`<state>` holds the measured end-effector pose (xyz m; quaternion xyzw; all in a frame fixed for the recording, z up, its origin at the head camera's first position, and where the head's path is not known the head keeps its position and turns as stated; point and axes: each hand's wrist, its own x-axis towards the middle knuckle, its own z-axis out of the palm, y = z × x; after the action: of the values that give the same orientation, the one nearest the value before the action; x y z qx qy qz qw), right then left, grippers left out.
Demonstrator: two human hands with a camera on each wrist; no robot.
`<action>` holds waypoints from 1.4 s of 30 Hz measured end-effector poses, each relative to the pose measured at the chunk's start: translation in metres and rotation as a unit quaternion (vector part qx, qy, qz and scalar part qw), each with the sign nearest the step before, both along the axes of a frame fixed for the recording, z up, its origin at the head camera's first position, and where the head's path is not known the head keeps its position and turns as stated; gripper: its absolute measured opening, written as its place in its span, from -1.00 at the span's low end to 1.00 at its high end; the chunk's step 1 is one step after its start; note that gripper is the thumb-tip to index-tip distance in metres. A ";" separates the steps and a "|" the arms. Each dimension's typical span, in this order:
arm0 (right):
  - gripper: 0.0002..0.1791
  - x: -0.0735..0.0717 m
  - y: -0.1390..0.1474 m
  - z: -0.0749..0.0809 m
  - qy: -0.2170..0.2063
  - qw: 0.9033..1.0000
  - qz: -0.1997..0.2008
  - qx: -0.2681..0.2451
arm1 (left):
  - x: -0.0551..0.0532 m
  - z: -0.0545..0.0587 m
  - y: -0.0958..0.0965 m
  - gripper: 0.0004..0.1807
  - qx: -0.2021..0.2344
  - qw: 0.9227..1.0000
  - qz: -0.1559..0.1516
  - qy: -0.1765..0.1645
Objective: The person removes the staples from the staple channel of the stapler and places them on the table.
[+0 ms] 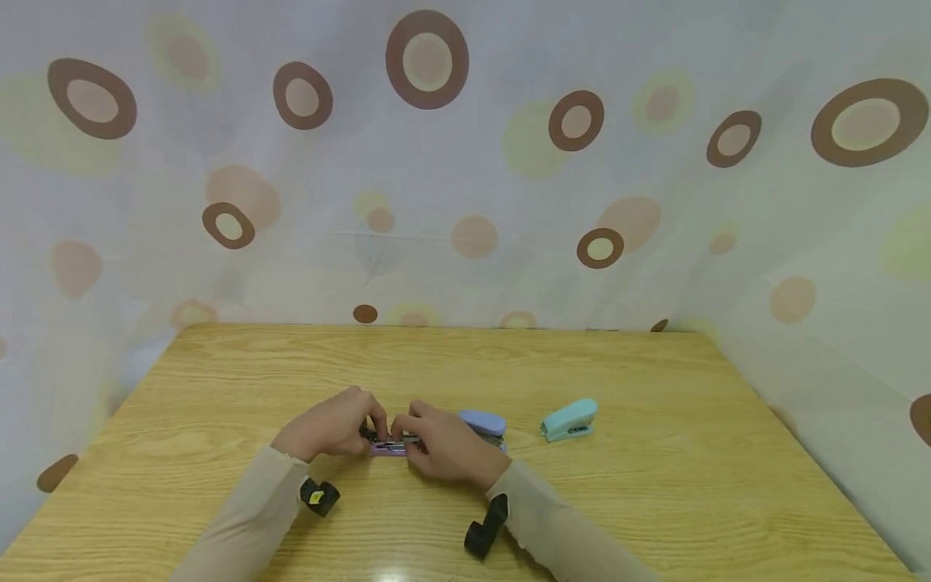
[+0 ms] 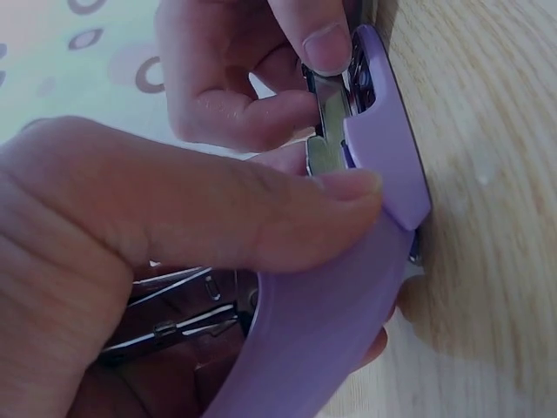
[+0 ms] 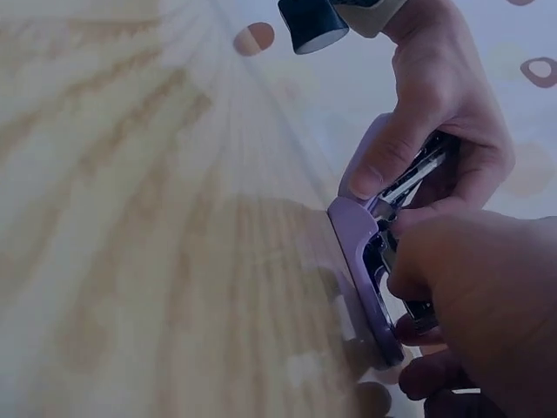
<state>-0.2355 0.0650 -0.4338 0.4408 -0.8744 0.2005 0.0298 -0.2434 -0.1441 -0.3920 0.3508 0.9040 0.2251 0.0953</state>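
A light purple stapler (image 2: 387,148) is opened wide, its top arm swung away from the base so the metal insides show. My left hand (image 1: 334,424) grips it near the hinge, thumb laid across the purple plastic and fingers curled behind. From the other side my right hand (image 1: 451,444) pinches the stapler's metal rail (image 2: 332,113) between thumb and fingers, seen best in the left wrist view. In the right wrist view the purple base (image 3: 361,261) stands on edge close to the tabletop, and the right fingers partly cover the rail.
A periwinkle-blue stapler (image 1: 482,422) lies just behind my right hand, partly hidden by it. Farther right a mint-green stapler (image 1: 570,420) rests on the wooden table (image 1: 655,501). A patterned cloth (image 1: 465,178) hangs along the table's back and sides.
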 end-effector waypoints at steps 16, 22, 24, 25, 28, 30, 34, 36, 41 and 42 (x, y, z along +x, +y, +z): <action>-0.85 -0.017 -0.003 -0.005 0.003 0.997 0.070 -0.014 | 0.001 0.002 0.000 -0.74 0.004 1.000 0.003 -0.005; -0.77 -0.019 0.000 -0.005 -0.003 0.997 0.076 -0.020 | 0.001 0.002 0.000 -0.75 0.003 1.000 0.004 -0.005; -0.75 -0.020 0.000 -0.004 -0.015 0.997 0.080 -0.020 | 0.001 0.002 0.000 -0.75 0.003 1.000 0.006 -0.008; -0.76 -0.020 0.001 -0.003 -0.022 0.996 0.082 -0.021 | 0.001 0.002 0.000 -0.75 0.003 1.000 0.007 -0.010; -0.80 -0.022 0.001 -0.003 -0.044 0.995 0.085 -0.020 | 0.001 0.002 0.001 -0.74 0.005 1.000 0.006 -0.015; -0.82 -0.022 0.000 -0.004 -0.048 0.995 0.085 -0.019 | 0.001 0.002 0.002 -0.74 0.005 1.000 0.005 -0.015; -0.81 -0.021 0.000 -0.005 -0.044 0.995 0.084 -0.024 | 0.002 0.003 0.003 -0.74 0.004 1.000 0.002 -0.013; -0.81 -0.020 0.000 -0.006 -0.042 0.995 0.085 -0.036 | 0.003 0.003 0.003 -0.74 0.004 1.000 0.002 -0.012; -0.81 -0.018 0.001 -0.008 -0.038 0.993 0.085 -0.073 | 0.004 0.002 0.003 -0.74 0.007 1.000 -0.001 -0.007; -0.81 -0.018 0.001 -0.009 -0.036 0.992 0.083 -0.083 | 0.004 0.002 0.003 -0.75 0.007 1.000 0.000 -0.008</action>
<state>-0.2532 0.0659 -0.4425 0.5006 -0.8155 0.2900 0.0176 -0.2391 -0.1408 -0.3902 0.3500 0.9016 0.2339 0.0998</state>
